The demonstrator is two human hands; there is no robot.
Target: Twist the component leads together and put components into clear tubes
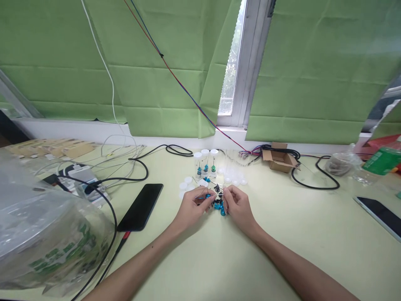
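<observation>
Near the middle of the table, my left hand [196,204] pinches a small shiny blue part [208,196] with a thin rod on it. Facing it, my right hand [237,203] has thumb and forefinger closed on a thin light-coloured pin [220,194]. The two hands' fingertips are only a little apart. Below and between them lie loose blue metallic parts [222,209], and a small black part [217,188] is just beyond. Behind stand clear tubes with white caps [205,160], holding blue and green pieces. White round caps [183,185] lie to the left.
A black phone [140,207] and a clear plastic bag [53,246] are on the left. At the back right stands an open cardboard box [280,160] with black cable around it. Another phone [380,215] and a green-labelled bottle [377,163] are far right.
</observation>
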